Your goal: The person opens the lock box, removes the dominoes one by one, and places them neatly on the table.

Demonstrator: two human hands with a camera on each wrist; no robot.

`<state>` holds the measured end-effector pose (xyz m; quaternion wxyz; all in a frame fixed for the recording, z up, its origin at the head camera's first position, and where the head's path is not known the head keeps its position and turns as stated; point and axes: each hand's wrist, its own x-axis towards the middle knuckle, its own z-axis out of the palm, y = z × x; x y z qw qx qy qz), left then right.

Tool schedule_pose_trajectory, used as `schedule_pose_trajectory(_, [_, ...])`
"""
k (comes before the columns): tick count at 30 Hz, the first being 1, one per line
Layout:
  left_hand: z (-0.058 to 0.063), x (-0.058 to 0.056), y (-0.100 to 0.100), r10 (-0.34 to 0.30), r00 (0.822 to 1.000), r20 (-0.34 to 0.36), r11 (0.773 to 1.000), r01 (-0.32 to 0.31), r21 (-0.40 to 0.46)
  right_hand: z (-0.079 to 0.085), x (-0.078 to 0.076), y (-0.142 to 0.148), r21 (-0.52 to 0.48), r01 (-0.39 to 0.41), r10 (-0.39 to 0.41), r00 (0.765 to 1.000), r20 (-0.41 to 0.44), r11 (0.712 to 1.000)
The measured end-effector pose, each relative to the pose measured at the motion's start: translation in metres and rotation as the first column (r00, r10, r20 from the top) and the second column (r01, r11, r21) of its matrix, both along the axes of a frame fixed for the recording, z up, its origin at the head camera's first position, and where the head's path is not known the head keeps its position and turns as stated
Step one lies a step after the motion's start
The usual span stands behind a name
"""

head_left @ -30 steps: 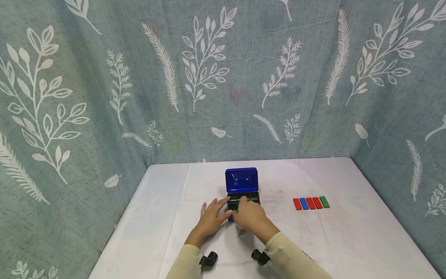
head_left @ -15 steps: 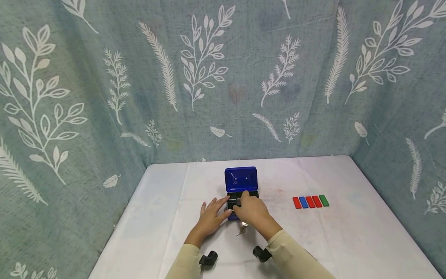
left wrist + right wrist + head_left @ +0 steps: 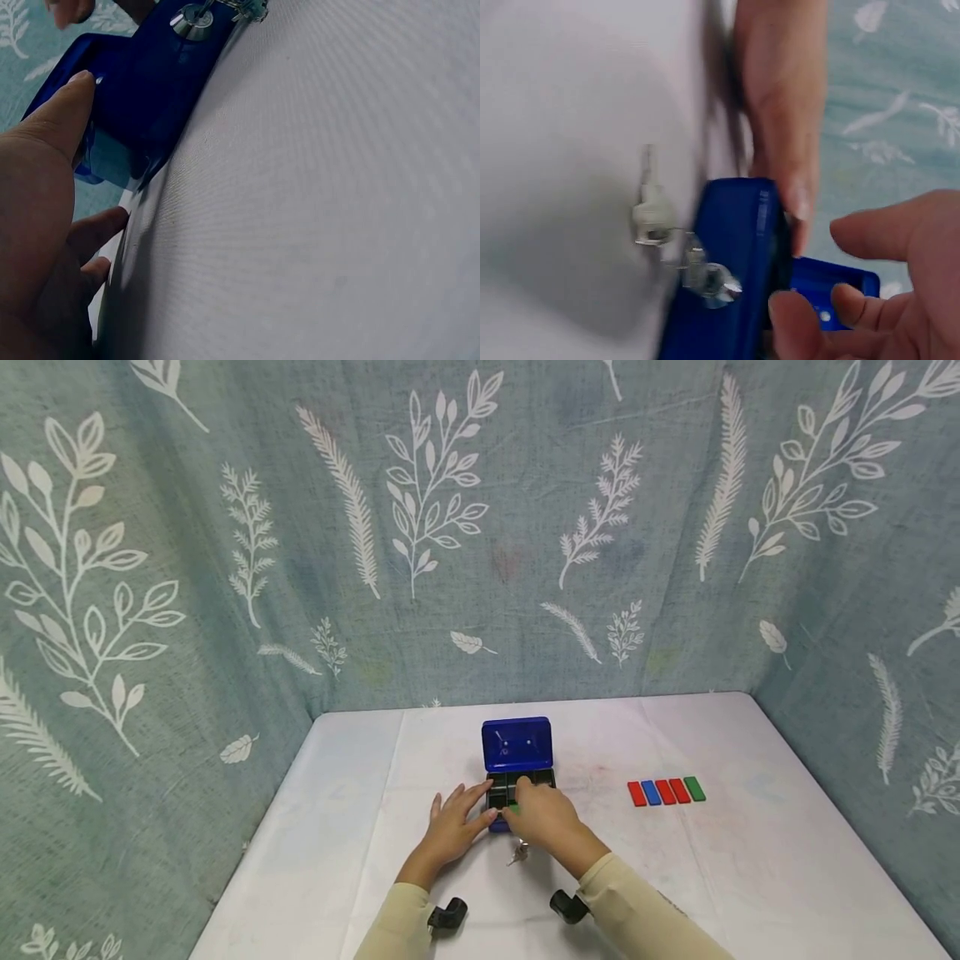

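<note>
A blue cash box (image 3: 501, 827) stands with its lid (image 3: 517, 743) raised, and a black compartment tray (image 3: 497, 795) inside. My left hand (image 3: 447, 835) touches the box's left front corner with extended fingers; in the left wrist view its thumb (image 3: 67, 112) rests against the rim. Over the tray's front is my right hand (image 3: 546, 817), and a green block (image 3: 514, 809) shows in the tray just beside its fingers. The right wrist view shows that hand's thumb (image 3: 877, 236) apart from the fingers, nothing visible between them. Keys (image 3: 519, 852) hang from the lock (image 3: 718, 286) on the box front.
To the right, a row of flat blocks lies on the white table (image 3: 750, 860): red (image 3: 637, 793), blue (image 3: 651, 792), more red, and green (image 3: 694, 789). Black devices (image 3: 448, 914) are worn at both wrists. A patterned curtain (image 3: 420, 643) encloses the back and sides.
The green block has come into view in the tray by my right hand, which has shifted slightly. My left hand stays at the box corner. The keys show more fully than a second ago.
</note>
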<state>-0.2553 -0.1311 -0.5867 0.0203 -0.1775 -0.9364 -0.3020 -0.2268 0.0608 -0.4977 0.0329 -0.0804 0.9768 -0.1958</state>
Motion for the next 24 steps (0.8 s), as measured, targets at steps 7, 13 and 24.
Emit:
schedule_pose_trajectory(7, [0.001,0.001,-0.001,-0.002,1.000,-0.009,1.000,0.002,-0.003,-0.010,0.004,-0.012,0.178,-0.018,0.030,0.997,-0.065,0.984])
schedule_pose_trajectory(13, [0.001,0.000,0.002,-0.002,1.000,-0.020,1.000,0.001,-0.006,-0.008,0.008,-0.019,0.169,-0.018,0.024,0.999,-0.033,0.985])
schedule_pose_trajectory(24, [0.003,-0.002,0.002,-0.005,1.000,-0.021,1.000,0.005,-0.010,-0.004,0.001,-0.012,0.044,-0.011,0.008,0.998,0.067,0.999])
